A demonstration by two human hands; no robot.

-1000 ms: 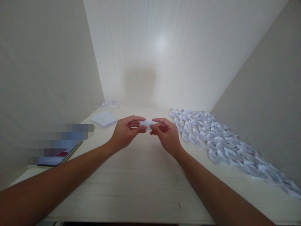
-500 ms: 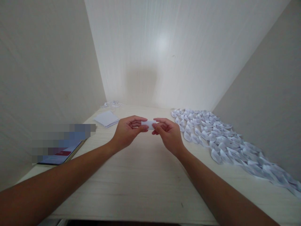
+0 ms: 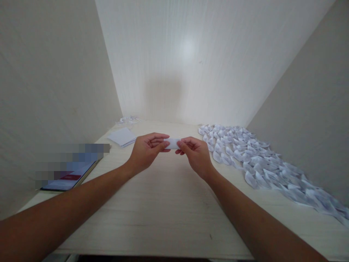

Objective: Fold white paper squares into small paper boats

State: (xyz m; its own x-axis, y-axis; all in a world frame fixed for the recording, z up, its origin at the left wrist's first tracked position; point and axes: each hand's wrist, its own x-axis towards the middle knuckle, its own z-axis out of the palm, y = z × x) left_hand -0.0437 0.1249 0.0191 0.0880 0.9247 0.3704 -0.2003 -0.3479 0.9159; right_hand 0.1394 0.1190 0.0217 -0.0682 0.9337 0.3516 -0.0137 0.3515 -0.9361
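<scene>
A small white piece of paper (image 3: 172,143), flat and narrow like a folded strip, is held level above the desk between my two hands. My left hand (image 3: 147,148) pinches its left end with thumb and fingers. Its right end sits between the thumb and fingers of my right hand (image 3: 195,153). The parts of the paper under my fingers are hidden. Left of my left hand lies a small stack of white paper sheets (image 3: 121,137). Many folded white paper pieces (image 3: 237,145) are spread in overlapping rows to the right of my right hand.
A tablet-like device (image 3: 73,176), its screen partly blurred out, rests at the left side of the pale wooden desk (image 3: 163,218). White paper scraps (image 3: 128,119) lie in the far left corner. Panels enclose the desk at the left, back and right.
My hands have moved slightly apart along the paper, so more of its middle shows. Both hands still grip it in nearly the same place.
</scene>
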